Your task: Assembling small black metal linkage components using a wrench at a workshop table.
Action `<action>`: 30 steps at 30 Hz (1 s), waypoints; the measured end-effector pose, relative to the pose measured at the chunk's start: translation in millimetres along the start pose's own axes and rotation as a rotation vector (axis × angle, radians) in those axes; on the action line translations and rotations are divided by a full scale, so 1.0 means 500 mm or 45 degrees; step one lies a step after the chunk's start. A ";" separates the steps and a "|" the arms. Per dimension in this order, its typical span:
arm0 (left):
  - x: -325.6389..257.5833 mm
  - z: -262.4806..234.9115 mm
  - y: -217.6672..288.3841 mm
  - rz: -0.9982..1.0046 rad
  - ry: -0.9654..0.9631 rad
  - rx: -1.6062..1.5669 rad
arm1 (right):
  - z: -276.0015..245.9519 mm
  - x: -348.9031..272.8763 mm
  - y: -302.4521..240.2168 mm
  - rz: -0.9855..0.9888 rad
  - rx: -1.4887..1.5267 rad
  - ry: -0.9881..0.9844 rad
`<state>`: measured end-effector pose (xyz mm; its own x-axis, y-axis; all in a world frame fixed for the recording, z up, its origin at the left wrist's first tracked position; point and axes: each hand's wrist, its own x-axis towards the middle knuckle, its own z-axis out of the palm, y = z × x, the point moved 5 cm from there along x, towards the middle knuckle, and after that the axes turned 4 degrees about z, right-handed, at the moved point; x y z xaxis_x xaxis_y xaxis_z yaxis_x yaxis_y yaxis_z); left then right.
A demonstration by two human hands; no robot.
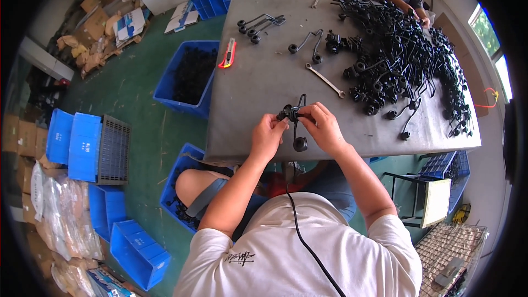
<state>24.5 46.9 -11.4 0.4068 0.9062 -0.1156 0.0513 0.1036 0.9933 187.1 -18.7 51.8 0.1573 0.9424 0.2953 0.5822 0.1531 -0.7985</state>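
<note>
We hold one glossy black bent rod [295, 126] over the table [253, 93] near its close edge. It has a narrow loop at the far end, a chunky collar mid-length and a round knob at the near end. Our left hand [268, 133] and right hand [323, 126] both pinch it at the collar, fingertips closed. We count one long wrench [325, 81], one short wrench [315, 1] and one red knife [227, 54]; the black heap [404, 58] we cannot count.
</note>
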 end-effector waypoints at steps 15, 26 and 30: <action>-0.006 0.001 0.008 0.015 0.000 0.125 | -0.004 -0.006 -0.035 -0.328 -0.333 -0.097; -0.010 -0.003 0.009 0.030 0.033 0.189 | 0.001 -0.010 -0.035 0.032 -0.082 -0.032; -0.004 0.009 0.004 0.092 0.009 0.173 | -0.002 -0.017 -0.003 0.071 -0.132 0.051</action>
<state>27.6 43.4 -9.0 0.4073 0.9122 -0.0433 0.1450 -0.0178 0.9893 185.9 -27.4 50.8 0.2220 0.9357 0.2743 0.6507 0.0673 -0.7563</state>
